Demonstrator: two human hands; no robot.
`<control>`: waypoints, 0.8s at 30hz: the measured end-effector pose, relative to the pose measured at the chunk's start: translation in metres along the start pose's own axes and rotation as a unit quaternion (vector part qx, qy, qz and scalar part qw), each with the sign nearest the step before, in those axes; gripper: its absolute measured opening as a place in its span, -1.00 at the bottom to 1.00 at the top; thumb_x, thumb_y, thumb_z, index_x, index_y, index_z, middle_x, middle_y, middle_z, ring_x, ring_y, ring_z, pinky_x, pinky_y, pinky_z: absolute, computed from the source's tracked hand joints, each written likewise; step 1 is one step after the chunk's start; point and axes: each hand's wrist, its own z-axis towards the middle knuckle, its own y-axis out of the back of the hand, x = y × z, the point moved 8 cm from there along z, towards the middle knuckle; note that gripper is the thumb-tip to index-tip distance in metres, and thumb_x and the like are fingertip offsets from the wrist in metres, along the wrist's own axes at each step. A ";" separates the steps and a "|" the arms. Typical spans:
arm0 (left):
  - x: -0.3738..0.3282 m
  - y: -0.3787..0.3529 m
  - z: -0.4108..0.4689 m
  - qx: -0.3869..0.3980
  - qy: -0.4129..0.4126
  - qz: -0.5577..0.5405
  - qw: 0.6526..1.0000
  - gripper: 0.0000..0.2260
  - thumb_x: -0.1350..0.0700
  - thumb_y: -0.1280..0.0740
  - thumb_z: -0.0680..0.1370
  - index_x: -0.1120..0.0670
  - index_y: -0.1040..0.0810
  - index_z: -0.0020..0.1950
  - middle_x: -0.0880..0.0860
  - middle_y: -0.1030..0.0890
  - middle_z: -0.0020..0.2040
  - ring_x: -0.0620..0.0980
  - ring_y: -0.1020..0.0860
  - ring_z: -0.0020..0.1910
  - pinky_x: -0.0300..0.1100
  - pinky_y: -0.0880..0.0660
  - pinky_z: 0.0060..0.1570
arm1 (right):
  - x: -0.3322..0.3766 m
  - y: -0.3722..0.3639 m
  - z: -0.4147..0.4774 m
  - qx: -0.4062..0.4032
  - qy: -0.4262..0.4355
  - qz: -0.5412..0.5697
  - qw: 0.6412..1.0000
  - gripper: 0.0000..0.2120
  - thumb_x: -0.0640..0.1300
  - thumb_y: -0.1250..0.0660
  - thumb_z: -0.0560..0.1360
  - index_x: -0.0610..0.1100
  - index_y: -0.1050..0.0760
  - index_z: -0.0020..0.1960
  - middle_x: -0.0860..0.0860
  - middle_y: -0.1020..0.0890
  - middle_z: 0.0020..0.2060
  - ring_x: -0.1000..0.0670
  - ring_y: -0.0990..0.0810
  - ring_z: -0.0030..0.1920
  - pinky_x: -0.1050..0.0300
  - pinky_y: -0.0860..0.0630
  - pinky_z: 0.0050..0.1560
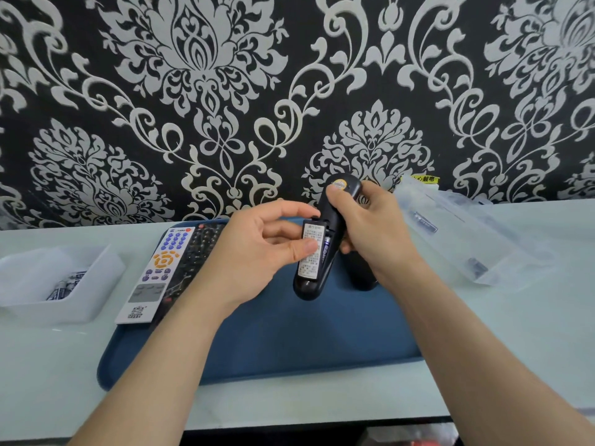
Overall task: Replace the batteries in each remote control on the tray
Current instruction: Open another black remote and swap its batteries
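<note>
**Cover handling on the black remote**

Batteries wait in the white bin [80, 284] at nine o'clock of the blue tray [289, 342]. A white remote [157, 272] and a dark one [198, 252] lie at the tray's ten o'clock edge. Our left hand [254, 252] pinches the labelled battery cover [308, 268], thumb on its face, and one battery [325, 247] shows beside it. Our right hand [373, 230] is wrapped around the black remote [307, 289], held above the tray's twelve o'clock side. We judge the cover wants a straight slide along the body, not a pry, against a firm right grip. A plastic bag [467, 233] lies at two o'clock.
</note>
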 end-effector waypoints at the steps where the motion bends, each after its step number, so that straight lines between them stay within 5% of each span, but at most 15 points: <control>1: 0.000 0.000 0.000 -0.002 -0.006 0.018 1.000 -0.70 0.33 -0.45 0.42 0.00 -0.62 0.05 0.05 -0.71 -0.18 -0.03 -0.65 -0.16 -0.25 -0.57 -0.06 | 0.000 0.000 0.000 0.003 0.002 -0.003 1.000 -0.80 -0.07 -0.35 0.57 -0.21 -0.46 -0.10 -0.05 -0.54 -0.44 0.08 -0.43 -0.59 0.24 -0.35 -0.59; 14: 0.001 0.000 0.002 -0.010 -0.041 0.184 0.982 -0.63 0.25 -0.52 0.38 -0.18 -0.63 0.03 -0.10 -0.55 -0.12 -0.15 -0.56 -0.23 -0.32 -0.44 -0.16 | -0.006 -0.005 0.002 0.020 -0.003 -0.028 0.999 -0.78 -0.06 -0.35 0.56 -0.23 -0.49 -0.03 -0.06 -0.58 -0.41 0.10 -0.48 -0.57 0.24 -0.38 -0.58; 24: 0.009 0.001 0.002 -0.016 -0.025 0.227 0.973 -0.51 0.20 -0.51 0.40 -0.34 -0.48 0.11 -0.25 -0.57 -0.07 -0.15 -0.62 -0.14 -0.02 -0.56 0.03 | -0.003 -0.001 0.000 0.000 -0.003 -0.016 1.000 -0.81 -0.05 -0.33 0.56 -0.17 -0.44 -0.10 -0.10 -0.57 -0.31 0.02 -0.55 -0.45 0.22 -0.44 -0.54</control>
